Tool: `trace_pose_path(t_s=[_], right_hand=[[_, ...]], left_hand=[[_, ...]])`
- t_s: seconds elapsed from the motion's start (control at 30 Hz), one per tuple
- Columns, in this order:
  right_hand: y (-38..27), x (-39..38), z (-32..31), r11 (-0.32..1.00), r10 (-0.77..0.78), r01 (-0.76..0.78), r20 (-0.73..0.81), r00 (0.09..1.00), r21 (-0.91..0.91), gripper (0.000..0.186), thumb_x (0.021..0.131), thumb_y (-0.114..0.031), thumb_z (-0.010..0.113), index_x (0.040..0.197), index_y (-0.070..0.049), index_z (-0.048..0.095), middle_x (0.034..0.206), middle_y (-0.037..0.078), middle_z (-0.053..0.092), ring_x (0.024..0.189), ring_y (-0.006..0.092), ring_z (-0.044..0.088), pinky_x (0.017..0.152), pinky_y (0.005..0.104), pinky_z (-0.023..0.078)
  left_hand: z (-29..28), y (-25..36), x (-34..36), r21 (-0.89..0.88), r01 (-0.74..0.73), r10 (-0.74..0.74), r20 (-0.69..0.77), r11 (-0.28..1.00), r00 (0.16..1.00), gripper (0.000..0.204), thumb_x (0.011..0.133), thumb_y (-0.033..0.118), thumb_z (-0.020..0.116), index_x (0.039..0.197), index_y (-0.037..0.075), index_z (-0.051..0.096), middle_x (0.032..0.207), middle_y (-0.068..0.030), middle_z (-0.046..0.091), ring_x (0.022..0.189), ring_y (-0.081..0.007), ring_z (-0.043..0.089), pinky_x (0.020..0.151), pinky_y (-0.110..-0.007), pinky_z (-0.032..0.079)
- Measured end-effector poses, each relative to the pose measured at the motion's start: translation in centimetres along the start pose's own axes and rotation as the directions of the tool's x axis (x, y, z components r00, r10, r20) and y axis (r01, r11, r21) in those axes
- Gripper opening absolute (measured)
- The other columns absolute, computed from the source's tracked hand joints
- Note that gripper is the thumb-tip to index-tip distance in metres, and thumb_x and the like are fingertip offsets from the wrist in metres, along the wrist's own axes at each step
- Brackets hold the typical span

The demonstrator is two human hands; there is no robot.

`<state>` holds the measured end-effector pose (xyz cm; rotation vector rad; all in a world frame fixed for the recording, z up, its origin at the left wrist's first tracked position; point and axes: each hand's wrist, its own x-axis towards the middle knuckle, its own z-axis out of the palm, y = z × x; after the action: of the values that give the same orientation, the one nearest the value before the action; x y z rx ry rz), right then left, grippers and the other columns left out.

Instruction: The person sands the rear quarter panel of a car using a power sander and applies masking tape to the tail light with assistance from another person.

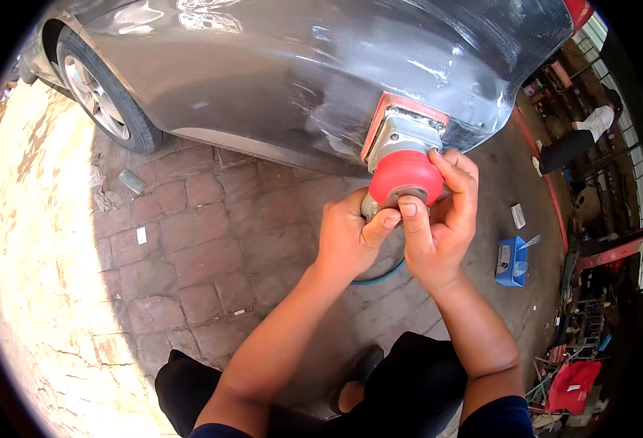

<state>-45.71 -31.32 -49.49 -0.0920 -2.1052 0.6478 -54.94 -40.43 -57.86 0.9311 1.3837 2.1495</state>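
Note:
A silver pneumatic sander (406,131) with a red pad edge and red round cap rests against the grey car's rear panel (475,80), which has pale scuffed, dusty patches. My right hand (442,226) is closed on the sander, fingers over the red cap and thumb tip at its lower middle. My left hand (350,237) grips the sander's lower left side around the metal fitting, thumb near the cap. A blue hose (380,279) hangs below my hands and runs partly hidden behind them.
A car wheel (96,87) is at upper left, above brick paving (182,248). A bottle (131,182) lies near it. At right are a blue caddy (510,266), a person (562,153) in a white top, a red metal bar (610,252) and cluttered tools with a red item (571,385).

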Motion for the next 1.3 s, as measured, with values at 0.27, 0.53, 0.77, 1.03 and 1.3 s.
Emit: trace_pose_path(t_s=[0.27, 0.53, 0.77, 1.03, 1.3], right_hand=[[0.8, -1.1, 1.3, 0.996, -0.024, 0.027, 0.037, 0.999, -0.089, 0.061, 0.088, -0.016, 0.089, 0.139, 0.003, 0.062, 0.134, 0.019, 0.051, 0.111, 0.0260, 0.064, 0.081, 0.0347, 0.061], [1.6, -3.5, 1.7, 0.963, 0.030, 0.030, 0.219, 0.975, -0.268, 0.057, 0.085, -0.014, 0.089, 0.135, 0.002, 0.066, 0.130, 0.018, 0.055, 0.111, 0.0274, 0.064, 0.081, 0.0341, 0.059], [1.1, -3.0, 1.8, 0.890, -0.034, 0.145, 0.255, 0.966, -0.432, 0.055, 0.079, -0.028, 0.094, 0.126, -0.007, 0.076, 0.120, 0.006, 0.063, 0.070, 0.0180, 0.066, 0.061, 0.0339, 0.055], [-0.5, 0.0, 3.9, 0.856, -0.137, 0.259, 0.288, 0.948, -0.447, 0.055, 0.073, -0.030, 0.094, 0.123, -0.013, 0.079, 0.112, 0.001, 0.066, 0.069, 0.0175, 0.065, 0.059, 0.0337, 0.053], [-1.4, 0.8, 6.3, 0.833, -0.130, 0.292, 0.346, 0.929, -0.470, 0.056, 0.069, -0.029, 0.093, 0.122, -0.016, 0.078, 0.114, -0.003, 0.066, 0.072, 0.0175, 0.067, 0.063, 0.0346, 0.055]], left_hand=[[-0.2, -3.9, -0.5, -0.124, -0.070, 0.065, -0.042, 0.990, 0.997, 0.085, 0.091, 0.084, 0.063, 0.101, 0.000, 0.075, 0.075, -0.0064, 0.069, 0.072, -0.0126, 0.065, 0.064, -0.035, 0.053], [0.9, -9.0, -3.1, -0.222, 0.030, -0.048, -0.078, 0.975, 0.996, 0.090, 0.093, 0.091, 0.047, 0.089, 0.004, 0.071, 0.069, 0.0041, 0.061, 0.065, -0.0101, 0.059, 0.057, -0.031, 0.045], [4.7, -9.4, -3.6, -0.417, 0.054, -0.053, 0.015, 0.907, 0.999, 0.093, 0.094, 0.092, 0.038, 0.102, 0.005, 0.069, 0.088, -0.0024, 0.068, 0.083, -0.0140, 0.066, 0.072, -0.034, 0.053], [5.8, -8.3, -2.2, -0.420, 0.023, -0.042, -0.036, 0.907, 0.998, 0.094, 0.094, 0.092, 0.033, 0.108, 0.005, 0.067, 0.096, -0.0045, 0.068, 0.090, -0.0160, 0.066, 0.078, -0.036, 0.053], [4.4, -7.6, -1.3, -0.427, 0.000, -0.042, -0.088, 0.904, 0.995, 0.096, 0.095, 0.092, 0.028, 0.114, 0.005, 0.065, 0.104, -0.0065, 0.068, 0.098, -0.0180, 0.066, 0.084, -0.037, 0.053]])
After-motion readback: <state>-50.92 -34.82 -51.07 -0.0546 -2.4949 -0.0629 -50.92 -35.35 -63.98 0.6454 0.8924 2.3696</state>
